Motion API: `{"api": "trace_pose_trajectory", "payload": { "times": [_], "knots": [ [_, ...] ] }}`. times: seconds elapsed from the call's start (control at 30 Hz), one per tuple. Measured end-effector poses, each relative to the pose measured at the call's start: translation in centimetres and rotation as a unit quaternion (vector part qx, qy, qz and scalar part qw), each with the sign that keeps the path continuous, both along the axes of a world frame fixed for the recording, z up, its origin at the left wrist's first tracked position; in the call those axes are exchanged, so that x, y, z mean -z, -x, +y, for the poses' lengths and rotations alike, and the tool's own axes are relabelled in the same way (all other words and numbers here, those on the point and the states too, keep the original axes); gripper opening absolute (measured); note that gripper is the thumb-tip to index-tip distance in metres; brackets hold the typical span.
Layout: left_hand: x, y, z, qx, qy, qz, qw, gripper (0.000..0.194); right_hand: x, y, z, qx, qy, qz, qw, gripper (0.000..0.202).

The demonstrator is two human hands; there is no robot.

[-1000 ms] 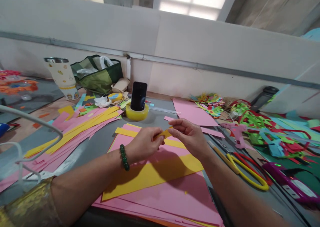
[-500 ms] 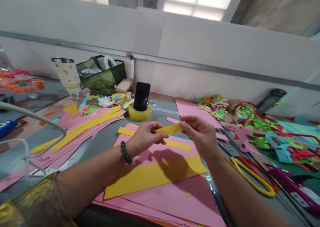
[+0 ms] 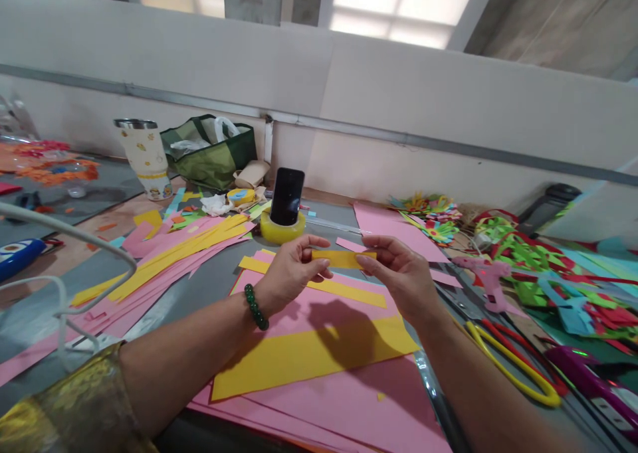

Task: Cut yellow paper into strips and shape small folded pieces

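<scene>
Pale wall panels [image 3: 239, 68] rise behind the phone [image 3: 288, 194], which leans upright in a yellow tape roll [image 3: 282, 229] at the back of my grey table [image 3: 192, 300]. To the left of the phone stand a green bag [image 3: 214, 164] and, farther out, a cream tumbler [image 3: 144, 157]; nearer me on that side lies a fan of yellow and pink strips [image 3: 189, 244].

Just in front of the phone and a little to its right, I hold a short yellow strip [image 3: 339, 259] level in the air. My left hand [image 3: 294, 270] has thumb and fingers pinched on its left end, a green bracelet [image 3: 255, 307] at the wrist; my right hand [image 3: 401, 273] pinches the other end the same way.

Below, nearer me than the phone, is a stack of pink sheets [image 3: 343, 400] with a wide yellow band [image 3: 279, 360] and a longer yellow strip [image 3: 359, 293] across it. Well right of the phone sit a pink glue gun [image 3: 491, 280] and a purple device [image 3: 593, 380], partly cut off, so I can't tell quite what it is.
</scene>
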State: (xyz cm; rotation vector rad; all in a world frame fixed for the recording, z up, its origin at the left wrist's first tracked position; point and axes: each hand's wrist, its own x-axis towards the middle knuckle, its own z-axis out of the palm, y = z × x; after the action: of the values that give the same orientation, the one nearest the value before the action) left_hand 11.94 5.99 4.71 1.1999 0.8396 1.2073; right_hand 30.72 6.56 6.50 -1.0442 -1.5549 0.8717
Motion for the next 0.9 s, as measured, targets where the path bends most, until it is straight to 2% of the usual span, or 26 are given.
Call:
{"api": "trace_pose_trajectory", "payload": {
  "times": [0.3,0.9],
  "knots": [
    [-0.04,0.13,-0.27,0.008,-0.009,0.02,1.0,0.032,0.19,0.07,-0.18,-0.006,0.001,-0.01,1.0,0.04],
    [0.01,0.0,-0.03,0.004,0.008,-0.028,1.0,0.034,0.06,0.06,-0.03,0.017,-0.016,-0.01,1.0,0.042]
  ]
}}
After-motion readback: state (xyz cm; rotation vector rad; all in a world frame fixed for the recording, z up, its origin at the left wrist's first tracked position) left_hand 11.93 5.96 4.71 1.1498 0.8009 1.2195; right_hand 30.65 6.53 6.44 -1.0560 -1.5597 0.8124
